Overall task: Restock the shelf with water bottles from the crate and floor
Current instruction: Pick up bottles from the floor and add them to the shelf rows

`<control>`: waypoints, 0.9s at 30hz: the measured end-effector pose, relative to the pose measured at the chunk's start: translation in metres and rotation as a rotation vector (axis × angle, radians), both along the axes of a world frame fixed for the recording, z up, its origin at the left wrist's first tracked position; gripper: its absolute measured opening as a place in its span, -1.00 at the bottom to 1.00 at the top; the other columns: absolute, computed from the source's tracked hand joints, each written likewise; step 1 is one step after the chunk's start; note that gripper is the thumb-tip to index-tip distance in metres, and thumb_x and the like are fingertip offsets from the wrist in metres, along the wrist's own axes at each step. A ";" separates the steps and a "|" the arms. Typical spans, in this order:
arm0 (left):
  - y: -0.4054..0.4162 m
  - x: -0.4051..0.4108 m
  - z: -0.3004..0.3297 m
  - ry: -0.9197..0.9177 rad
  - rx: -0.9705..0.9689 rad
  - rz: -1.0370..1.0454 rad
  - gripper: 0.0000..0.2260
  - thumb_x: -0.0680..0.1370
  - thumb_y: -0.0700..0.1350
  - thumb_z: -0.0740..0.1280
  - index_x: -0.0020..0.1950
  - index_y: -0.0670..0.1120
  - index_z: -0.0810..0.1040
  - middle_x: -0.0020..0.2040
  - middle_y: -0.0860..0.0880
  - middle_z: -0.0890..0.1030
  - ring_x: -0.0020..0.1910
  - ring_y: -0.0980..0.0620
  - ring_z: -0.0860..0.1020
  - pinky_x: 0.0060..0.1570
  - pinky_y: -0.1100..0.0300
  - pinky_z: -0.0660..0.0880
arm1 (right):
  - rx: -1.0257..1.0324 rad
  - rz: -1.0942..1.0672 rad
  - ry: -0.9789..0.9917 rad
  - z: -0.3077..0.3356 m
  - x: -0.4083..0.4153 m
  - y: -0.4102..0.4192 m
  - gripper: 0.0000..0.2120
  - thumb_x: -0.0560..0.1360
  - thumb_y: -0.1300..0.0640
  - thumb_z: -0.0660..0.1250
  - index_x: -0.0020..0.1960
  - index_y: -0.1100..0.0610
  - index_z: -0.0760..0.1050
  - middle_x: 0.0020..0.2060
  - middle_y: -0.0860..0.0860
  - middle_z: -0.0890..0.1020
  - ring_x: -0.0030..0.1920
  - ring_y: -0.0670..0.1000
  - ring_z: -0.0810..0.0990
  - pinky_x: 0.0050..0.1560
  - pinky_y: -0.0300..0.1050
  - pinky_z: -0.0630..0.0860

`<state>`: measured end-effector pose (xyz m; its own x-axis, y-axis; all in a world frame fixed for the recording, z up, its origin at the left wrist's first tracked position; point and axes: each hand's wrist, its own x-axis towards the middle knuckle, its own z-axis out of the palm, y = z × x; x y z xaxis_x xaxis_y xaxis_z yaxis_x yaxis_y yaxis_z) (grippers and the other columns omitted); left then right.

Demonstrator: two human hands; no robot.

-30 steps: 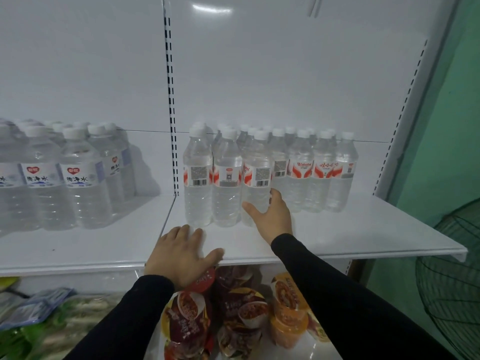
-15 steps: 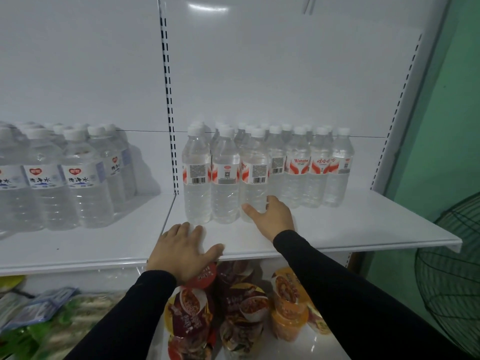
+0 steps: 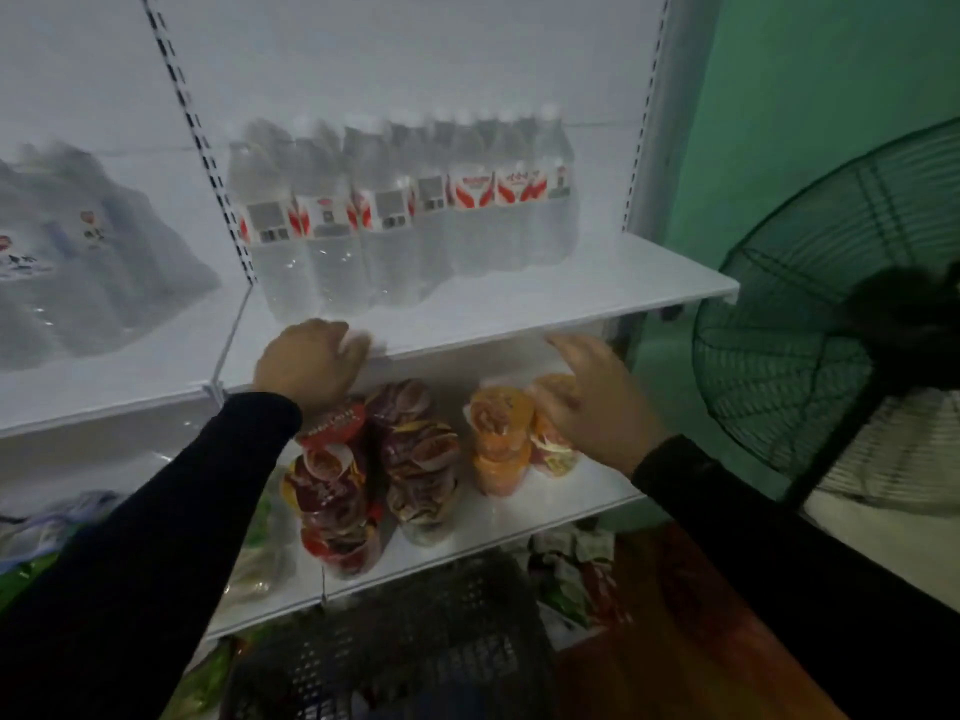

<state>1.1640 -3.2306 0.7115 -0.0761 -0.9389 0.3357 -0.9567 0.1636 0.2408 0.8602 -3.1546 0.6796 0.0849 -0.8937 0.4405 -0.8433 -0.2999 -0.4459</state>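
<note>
A: Starting at the left of the white metal shelf board [image 3: 519, 304], what's there?

B: A blurred group of clear plastic water bottles with blue-and-red labels [image 3: 78, 262], on the neighbouring board beyond the slotted upright. Right of that upright stands the block of clear water bottles with red-and-white labels [image 3: 395, 215], upright, packed close, towards the back of the board.

A: And the hands?

B: The left hand [image 3: 311, 358] rests on the board's front lip just in front of the leftmost bottles, fingers curled over the edge and holding no bottle. The right hand [image 3: 597, 402] is below the board's front edge, fingers loosely spread, empty, in front of the orange snack cups [image 3: 501, 439] on the lower shelf.

A: So where does the next bottle come from?

B: I'd judge from the dark plastic crate [image 3: 395, 641], low down beneath the board; its contents are too dark to make out. The right hand looks best placed to reach down.

A: Any advice?

B: Grip a bottle round its middle, lift it clear of the board's lip, and set it upright on the bare front strip, touching the row.
</note>
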 end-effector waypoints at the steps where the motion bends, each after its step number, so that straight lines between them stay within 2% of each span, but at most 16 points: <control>1: 0.008 -0.015 -0.004 0.029 -0.055 -0.063 -0.57 0.63 0.13 0.10 0.08 -0.20 0.56 0.10 -0.27 0.58 0.10 -0.26 0.53 0.06 -0.03 0.44 | 0.031 -0.016 -0.004 -0.008 -0.015 0.012 -0.43 0.56 -0.09 0.33 0.45 0.19 0.36 0.38 0.12 0.43 0.39 0.08 0.36 0.35 -0.16 0.26; 3: 0.033 -0.052 -0.013 0.081 -0.065 -0.180 -0.51 0.62 0.16 0.14 0.32 -0.19 0.50 0.29 -0.23 0.53 0.28 -0.22 0.46 0.25 -0.02 0.36 | 0.058 -0.046 -0.027 -0.027 -0.046 0.038 -0.46 0.57 -0.06 0.33 0.45 0.15 0.35 0.36 0.12 0.41 0.36 0.07 0.36 0.27 -0.23 0.25; 4: 0.045 -0.073 -0.022 0.100 -0.046 -0.238 -0.49 0.61 0.17 0.15 0.38 -0.16 0.46 0.33 -0.20 0.50 0.31 -0.19 0.44 0.28 0.00 0.34 | 0.082 -0.071 -0.035 -0.037 -0.061 0.051 -0.46 0.57 -0.07 0.33 0.46 0.13 0.34 0.37 0.12 0.40 0.35 0.06 0.35 0.23 -0.30 0.22; 6: 0.069 -0.116 -0.048 0.108 -0.021 -0.347 -0.47 0.59 0.19 0.14 0.40 -0.13 0.45 0.31 -0.18 0.52 0.29 -0.17 0.46 0.27 0.03 0.35 | 0.145 -0.129 -0.034 -0.060 -0.093 0.078 -0.43 0.58 -0.10 0.30 0.50 0.12 0.29 0.43 0.11 0.35 0.39 0.05 0.32 0.25 -0.29 0.20; 8: 0.094 -0.161 -0.087 0.104 0.054 -0.455 -0.41 0.58 0.27 0.09 0.41 -0.11 0.44 0.31 -0.15 0.53 0.29 -0.14 0.47 0.28 0.03 0.39 | 0.225 -0.176 -0.019 -0.083 -0.127 0.105 -0.40 0.59 -0.12 0.27 0.53 0.11 0.24 0.47 0.11 0.32 0.44 0.08 0.28 0.37 -0.14 0.23; 10: 0.122 -0.208 -0.126 0.128 0.158 -0.529 -0.40 0.57 0.31 0.08 0.44 -0.05 0.40 0.38 -0.09 0.47 0.35 -0.08 0.42 0.32 0.03 0.38 | 0.286 -0.232 -0.005 -0.105 -0.163 0.131 -0.41 0.60 -0.12 0.26 0.52 0.13 0.25 0.45 0.14 0.34 0.44 0.11 0.30 0.38 -0.10 0.24; 14: 0.173 -0.297 -0.200 0.151 0.394 -0.598 -0.46 0.57 0.27 0.15 0.45 -0.01 0.40 0.41 -0.04 0.44 0.38 0.00 0.37 0.26 0.29 0.23 | 0.388 -0.330 -0.026 -0.167 -0.226 0.176 -0.41 0.59 -0.12 0.28 0.50 0.16 0.31 0.41 0.15 0.40 0.41 0.11 0.37 0.36 -0.17 0.25; 17: 0.197 -0.349 -0.271 0.079 0.587 -0.671 -0.53 0.62 0.19 0.15 0.47 0.02 0.36 0.45 0.00 0.40 0.41 0.02 0.32 0.23 0.35 0.15 | 0.505 -0.364 -0.052 -0.237 -0.267 0.206 -0.42 0.60 -0.13 0.26 0.50 0.17 0.31 0.40 0.17 0.41 0.39 0.15 0.38 0.35 -0.12 0.26; 21: 0.229 -0.396 -0.381 0.000 0.829 -0.673 -0.51 0.61 0.19 0.12 0.42 -0.06 0.41 0.41 -0.07 0.43 0.38 -0.06 0.37 0.27 0.24 0.22 | 0.781 -0.383 -0.091 -0.355 -0.303 0.250 -0.36 0.61 -0.18 0.16 0.54 0.19 0.22 0.44 0.21 0.36 0.38 0.20 0.37 0.31 -0.03 0.30; 24: 0.251 -0.418 -0.481 -0.066 0.999 -0.678 -0.61 0.64 0.12 0.16 0.39 -0.05 0.43 0.34 -0.07 0.49 0.32 -0.06 0.41 0.18 0.21 0.27 | 0.990 -0.388 -0.090 -0.457 -0.317 0.282 -0.45 0.65 -0.08 0.19 0.53 0.17 0.22 0.42 0.19 0.36 0.30 0.18 0.43 0.22 -0.04 0.33; 27: 0.269 -0.429 -0.596 -0.164 1.096 -0.691 -0.56 0.62 0.16 0.17 0.41 -0.05 0.41 0.32 -0.07 0.50 0.28 -0.07 0.45 0.15 0.16 0.35 | 1.107 -0.435 -0.141 -0.564 -0.323 0.311 -0.48 0.65 -0.08 0.19 0.51 0.17 0.27 0.41 0.19 0.40 0.30 0.19 0.44 0.21 0.02 0.36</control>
